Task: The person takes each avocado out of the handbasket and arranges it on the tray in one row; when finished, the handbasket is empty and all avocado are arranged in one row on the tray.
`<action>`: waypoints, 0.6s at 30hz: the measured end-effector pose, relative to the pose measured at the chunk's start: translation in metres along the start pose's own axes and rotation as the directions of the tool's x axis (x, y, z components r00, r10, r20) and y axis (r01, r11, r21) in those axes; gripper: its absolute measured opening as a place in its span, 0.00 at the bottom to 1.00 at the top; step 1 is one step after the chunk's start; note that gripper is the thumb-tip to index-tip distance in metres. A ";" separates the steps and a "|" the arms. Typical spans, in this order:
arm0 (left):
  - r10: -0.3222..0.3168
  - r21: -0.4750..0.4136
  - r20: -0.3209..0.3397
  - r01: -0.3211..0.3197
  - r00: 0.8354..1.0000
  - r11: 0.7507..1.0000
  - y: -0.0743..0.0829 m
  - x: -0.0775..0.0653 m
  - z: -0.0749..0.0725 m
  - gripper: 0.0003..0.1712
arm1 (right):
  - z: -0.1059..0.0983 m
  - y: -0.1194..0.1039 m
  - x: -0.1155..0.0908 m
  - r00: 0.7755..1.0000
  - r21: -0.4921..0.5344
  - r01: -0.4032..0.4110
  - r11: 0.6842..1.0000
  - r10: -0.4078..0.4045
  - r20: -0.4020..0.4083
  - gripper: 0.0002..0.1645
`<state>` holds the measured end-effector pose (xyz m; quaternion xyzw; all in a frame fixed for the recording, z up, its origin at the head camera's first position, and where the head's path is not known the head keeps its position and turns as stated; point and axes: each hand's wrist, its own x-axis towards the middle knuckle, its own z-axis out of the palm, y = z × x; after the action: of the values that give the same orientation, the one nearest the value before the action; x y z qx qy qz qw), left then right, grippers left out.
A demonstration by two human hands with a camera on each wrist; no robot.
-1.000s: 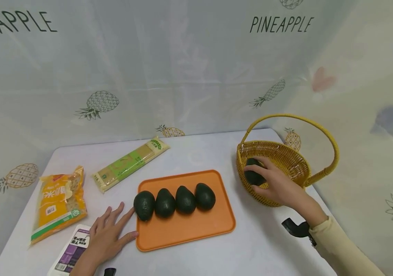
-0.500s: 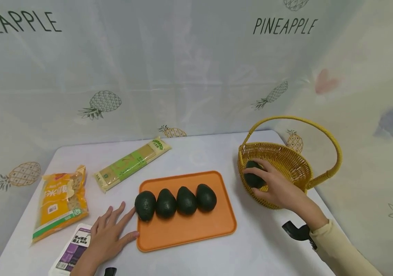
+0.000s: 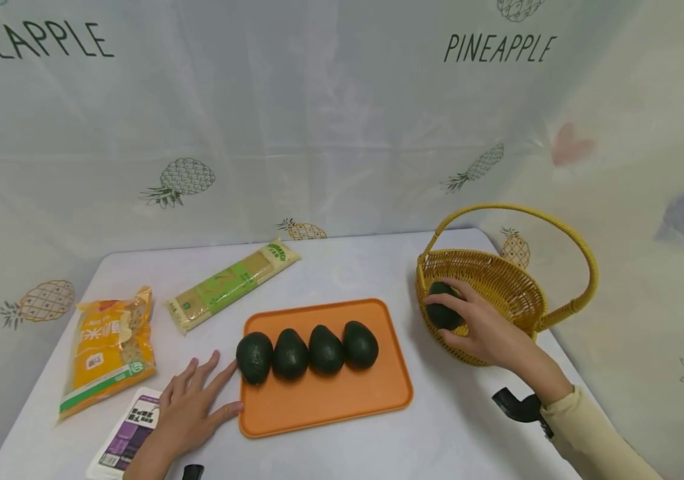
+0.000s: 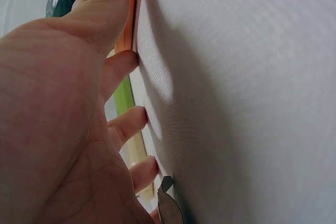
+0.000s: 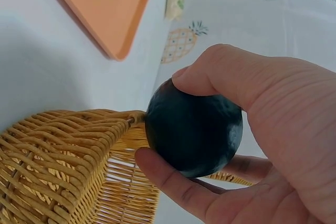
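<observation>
My right hand (image 3: 486,327) grips a dark green avocado (image 5: 194,129) between thumb and fingers, over the near left side of a yellow wicker basket (image 3: 516,287). In the right wrist view the avocado overlaps the basket's rim. My left hand (image 3: 189,407) lies with fingers spread on the white table, thumb and index fingertip at the left edge of an orange tray (image 3: 324,407). Several avocados stand in a row on this tray; the leftmost avocado (image 3: 255,358) is right by my left index finger. The left wrist view shows the palm and fingertips close along the tabletop.
A yellow bag of dried food (image 3: 111,353) lies at the left. Behind the tray is a long green-labelled packet (image 3: 234,283). A white and purple package (image 3: 129,433) is partly under my left forearm. The basket's tall handle (image 3: 588,267) arches over its right side.
The whole head view has shifted slightly right and down. Both hands keep their places, and the avocado stays in my right hand over the basket.
</observation>
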<state>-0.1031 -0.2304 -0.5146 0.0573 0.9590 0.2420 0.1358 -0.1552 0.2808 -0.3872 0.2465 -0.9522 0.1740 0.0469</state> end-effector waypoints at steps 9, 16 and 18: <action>0.004 0.001 -0.026 -0.004 1.000 1.000 -0.002 -0.003 -0.001 0.50 | 0.003 -0.003 0.007 0.999 -0.002 0.038 0.999 -0.038 -0.013 0.31; 0.018 -0.003 -0.038 -0.018 0.999 1.000 -0.001 -0.004 0.000 0.49 | 0.002 -0.006 0.006 1.000 0.011 0.014 1.000 -0.014 0.003 0.32; 0.017 -0.003 -0.032 -0.017 0.999 1.000 0.000 -0.003 0.000 0.49 | 0.002 -0.006 0.004 1.000 0.014 0.005 1.000 -0.005 0.005 0.32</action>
<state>-0.0998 -0.2311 -0.5138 0.0615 0.9602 0.2455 0.1182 -0.1558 0.2730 -0.3866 0.2498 -0.9505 0.1798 0.0432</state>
